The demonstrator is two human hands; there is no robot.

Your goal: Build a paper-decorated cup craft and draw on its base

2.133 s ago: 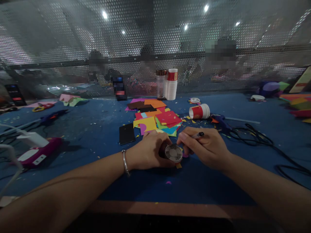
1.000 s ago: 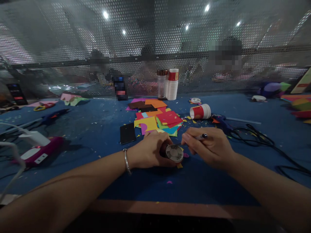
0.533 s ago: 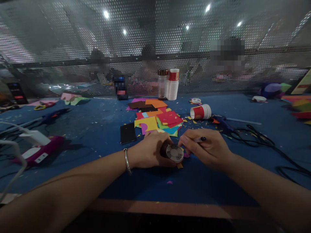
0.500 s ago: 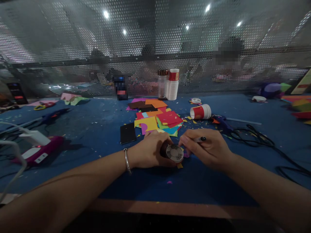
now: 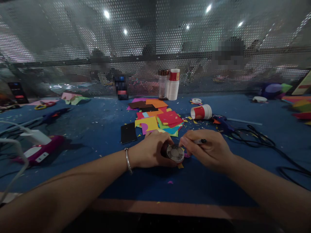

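My left hand (image 5: 155, 149), with a silver bracelet at the wrist, is closed around a dark-sided round cup-like piece (image 5: 175, 153). Its pale disc end faces up towards me and bears dark marks in a ring; most of its side is hidden by my fingers. Close on the right, my right hand (image 5: 206, 147) grips a pen (image 5: 200, 141) whose dark end sticks out above the fingers. The pen's tip is hidden behind my hand, so I cannot tell whether it touches the disc. Small yellow and purple paper scraps lie beside the piece.
Coloured paper sheets (image 5: 159, 119) and a black card (image 5: 128, 133) lie ahead. Beyond stand a clear jar (image 5: 163, 85) and stacked paper cups (image 5: 173, 88). A tipped cup (image 5: 201, 112) and a glue gun (image 5: 222, 123) with cable are right; a purple power strip (image 5: 46, 150) is left.
Both hands keep their grips in nearly the same place. The view has shifted very slightly, and the dark marks on the disc appear a little turned.
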